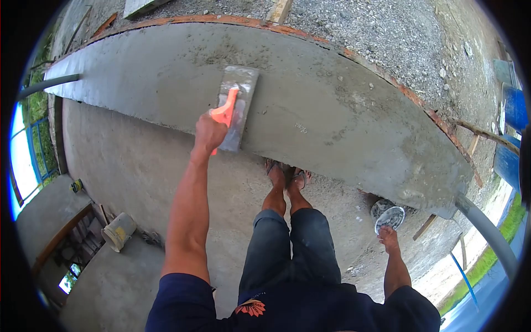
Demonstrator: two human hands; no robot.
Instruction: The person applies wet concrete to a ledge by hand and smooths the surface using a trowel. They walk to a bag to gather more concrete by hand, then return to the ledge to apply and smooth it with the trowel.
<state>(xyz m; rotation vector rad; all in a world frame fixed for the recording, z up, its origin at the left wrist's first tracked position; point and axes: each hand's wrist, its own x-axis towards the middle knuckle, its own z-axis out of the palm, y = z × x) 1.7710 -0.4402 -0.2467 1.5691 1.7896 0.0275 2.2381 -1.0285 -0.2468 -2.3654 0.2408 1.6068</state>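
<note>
My left hand (212, 131) is closed around the orange handle of a plastering trowel (247, 91). Its long metal blade lies on the wet grey concrete slab (182, 83), reaching to the slab's near edge. Out to the right, my right hand (388, 237) has its fingers at the rim of a small round bucket (382, 208), smeared grey with cement. The bucket's pale, round opening tips toward me. What it contains is hard to make out. Rougher, grainy patches mark the slab's surface toward its far edge.
A reddish wooden form board (412, 95) runs along the slab's far edge, with gravel (381, 33) beyond. Grey pipes rise at the left (58, 81) and right (487, 227). A dirty pail (118, 231) lies at lower left. Blue drums (514, 108) stand far right. My sandalled feet are below the slab.
</note>
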